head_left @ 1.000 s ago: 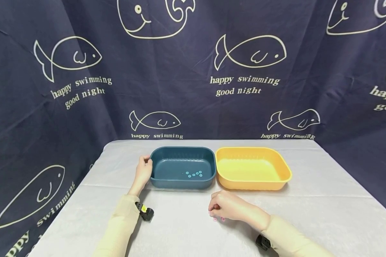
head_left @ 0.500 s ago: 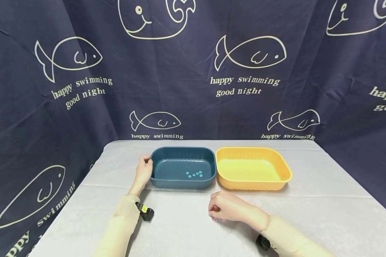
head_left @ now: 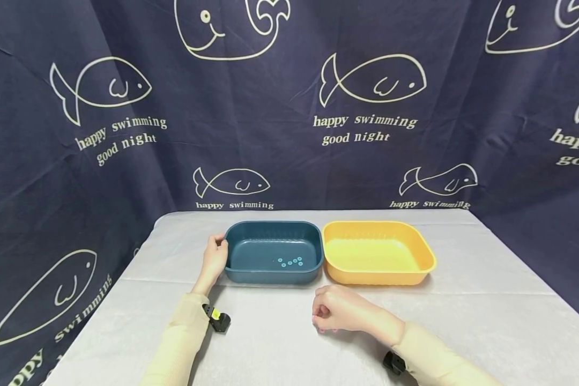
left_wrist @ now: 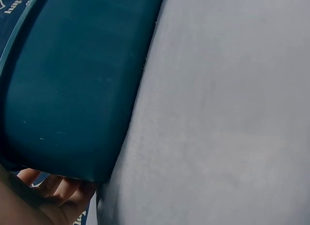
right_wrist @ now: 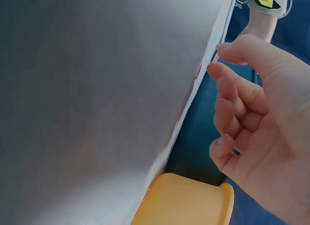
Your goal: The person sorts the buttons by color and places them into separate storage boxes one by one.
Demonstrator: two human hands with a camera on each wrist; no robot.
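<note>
In the head view my left hand (head_left: 215, 258) holds the left end of a dark blue plastic basin (head_left: 272, 276); the left wrist view shows its fingers (left_wrist: 65, 190) against the basin's end wall. Several small light-blue discs (head_left: 290, 263), button-like, lie on the basin's floor. Over the table in front of the basins, my right hand (head_left: 342, 310) has its thumb and index finger together. Between those two tips, the right wrist view shows a small pink disc (right_wrist: 216, 56). Another pink disc (right_wrist: 197, 70) lies on the table close by, and the hand partly hides the pink pieces in the head view.
A yellow basin (head_left: 380, 278) stands right of the blue one, their ends touching or nearly so. Both rest on a table with a pale grey cloth (head_left: 265, 343). A dark blue fish-print curtain (head_left: 289, 139) hangs behind and at the sides.
The right hand stays almost in place, and its fingers now cover more of the pink pieces beneath. The left hand and both basins have not moved.
</note>
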